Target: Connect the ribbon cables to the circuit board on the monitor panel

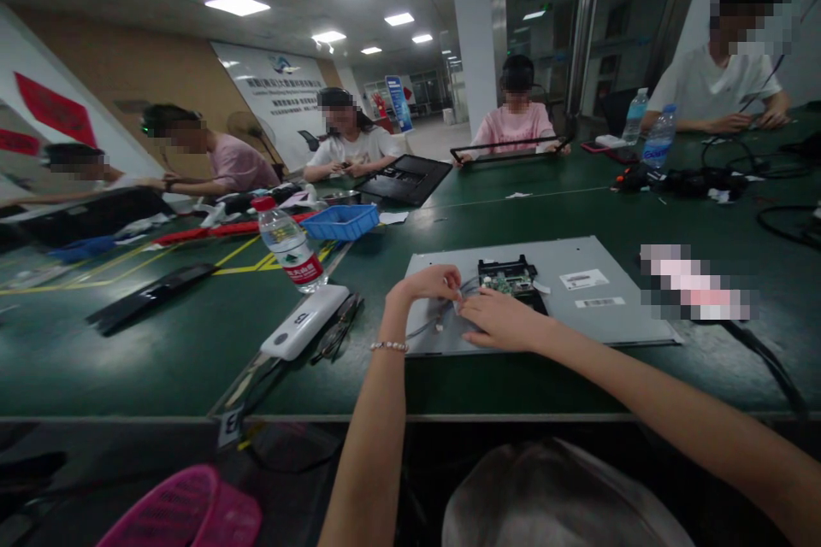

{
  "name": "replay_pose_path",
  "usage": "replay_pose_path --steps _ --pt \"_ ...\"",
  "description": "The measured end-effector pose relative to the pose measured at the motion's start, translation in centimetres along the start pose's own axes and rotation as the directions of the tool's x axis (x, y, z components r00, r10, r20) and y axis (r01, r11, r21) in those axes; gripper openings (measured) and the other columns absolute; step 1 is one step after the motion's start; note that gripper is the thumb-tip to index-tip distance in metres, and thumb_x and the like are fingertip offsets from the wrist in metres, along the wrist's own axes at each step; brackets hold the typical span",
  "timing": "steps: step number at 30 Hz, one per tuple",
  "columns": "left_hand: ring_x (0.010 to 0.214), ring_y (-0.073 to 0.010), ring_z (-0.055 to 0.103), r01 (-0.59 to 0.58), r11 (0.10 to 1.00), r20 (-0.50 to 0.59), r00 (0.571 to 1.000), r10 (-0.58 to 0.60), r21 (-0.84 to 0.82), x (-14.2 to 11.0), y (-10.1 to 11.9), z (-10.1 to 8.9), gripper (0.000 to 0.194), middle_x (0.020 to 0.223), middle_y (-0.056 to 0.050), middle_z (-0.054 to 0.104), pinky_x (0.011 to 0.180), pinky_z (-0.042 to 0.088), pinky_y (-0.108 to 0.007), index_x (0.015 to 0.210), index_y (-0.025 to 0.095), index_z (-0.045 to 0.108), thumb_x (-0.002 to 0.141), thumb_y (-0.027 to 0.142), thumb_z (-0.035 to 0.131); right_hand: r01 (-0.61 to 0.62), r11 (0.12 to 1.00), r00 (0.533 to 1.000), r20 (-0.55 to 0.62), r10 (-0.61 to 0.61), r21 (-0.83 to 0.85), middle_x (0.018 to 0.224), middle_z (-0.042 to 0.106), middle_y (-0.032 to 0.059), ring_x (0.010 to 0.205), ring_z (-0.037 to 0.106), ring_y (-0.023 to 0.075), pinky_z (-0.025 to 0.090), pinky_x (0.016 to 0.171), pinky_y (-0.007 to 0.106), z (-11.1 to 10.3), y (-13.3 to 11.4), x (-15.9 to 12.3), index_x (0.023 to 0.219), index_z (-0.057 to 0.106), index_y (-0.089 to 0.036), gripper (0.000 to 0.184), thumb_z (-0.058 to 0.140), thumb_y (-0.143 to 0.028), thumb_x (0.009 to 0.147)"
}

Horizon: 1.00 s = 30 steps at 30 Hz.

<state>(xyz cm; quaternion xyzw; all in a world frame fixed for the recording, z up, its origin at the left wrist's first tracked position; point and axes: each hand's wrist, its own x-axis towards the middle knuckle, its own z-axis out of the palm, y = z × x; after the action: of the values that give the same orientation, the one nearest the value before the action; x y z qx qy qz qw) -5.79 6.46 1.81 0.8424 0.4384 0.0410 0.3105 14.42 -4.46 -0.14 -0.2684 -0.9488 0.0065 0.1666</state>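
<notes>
Dark green gleams across the bench (449, 385); silver-grey on the panel (552, 259), green on its circuit board (506, 283); the tray (346, 226) shows blue; the basket (173, 513) blazes pink!

Wearing beaded bracelet (389, 347) round left wrist (393, 320), small rounded beads, pale with darker ones between. Bare along both forearms (375, 427). Clad below in pale greyish, creased garment (558, 496).

We see smooth, satin-looking grey metal on the flat panel (616, 325), with paper-like labels (583, 279). Our green desk (173, 359) has a smooth, softly shining top. The bottle (282, 239) looks like clear, shiny plastic, the power bank (308, 323) glossy white plastic, the basket (186, 513) perforated pink plastic.
</notes>
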Motion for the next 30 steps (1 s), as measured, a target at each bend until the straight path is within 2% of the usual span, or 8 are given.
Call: replay_pose_path --steps 7,17,23,30 --pt "0.065 -0.0127 0.056 0.006 1.0 -0.015 1.0 -0.006 -0.031 0.4 -0.4 0.2 0.03 0.076 0.001 0.064 0.059 0.041 -0.021 0.084 0.018 0.061 0.06 0.032 0.071 0.005 1.0 1.0 -0.001 -0.005 -0.01 0.108 0.065 0.0177 0.106 0.058 0.0265 0.037 0.098 0.041 -0.1 -0.3 0.0 0.111 0.06 -0.008 0.036 0.047 -0.036 0.091" --pt "0.065 -0.0137 0.057 0.016 1.0 -0.034 0.999 -0.015 0.021 0.5 -0.4 0.1 0.032 0.077 0.0 0.064 0.06 0.041 -0.023 0.087 0.019 0.061 0.062 0.037 0.069 -0.006 1.0 1.0 0.012 0.006 -0.019 0.1 0.066 0.0168 0.097 0.06 0.0266 0.042 0.089 0.038 -0.8 -1.1 -0.4 0.104 0.061 -0.008 0.034 0.047 -0.036 0.091" --pt "0.072 -0.0153 0.059 0.032 0.996 -0.107 0.994 -0.023 0.086 0.4 -0.6 0.0 0.032 0.083 -0.002 0.065 0.061 0.042 -0.022 0.086 0.017 0.06 0.062 0.037 0.068 -0.01 1.0 0.999 0.031 0.01 0.004 0.098 0.066 0.016 0.099 0.059 0.0254 0.041 0.091 0.037 -1.0 -1.0 -0.4 0.102 0.062 -0.009 0.033 0.046 -0.035 0.092" --pt "0.072 -0.0152 0.059 0.008 0.995 -0.08 0.997 0.0 0.095 0.2 -0.2 -0.1 0.024 0.08 -0.002 0.065 0.063 0.044 -0.023 0.084 0.016 0.063 0.067 0.032 0.063 -0.048 0.998 0.997 0.066 0.045 0.035 0.098 0.066 0.0158 0.099 0.059 0.0242 0.041 0.089 0.036 -1.2 -1.2 -0.5 0.104 0.063 -0.009 0.03 0.044 -0.031 0.093"
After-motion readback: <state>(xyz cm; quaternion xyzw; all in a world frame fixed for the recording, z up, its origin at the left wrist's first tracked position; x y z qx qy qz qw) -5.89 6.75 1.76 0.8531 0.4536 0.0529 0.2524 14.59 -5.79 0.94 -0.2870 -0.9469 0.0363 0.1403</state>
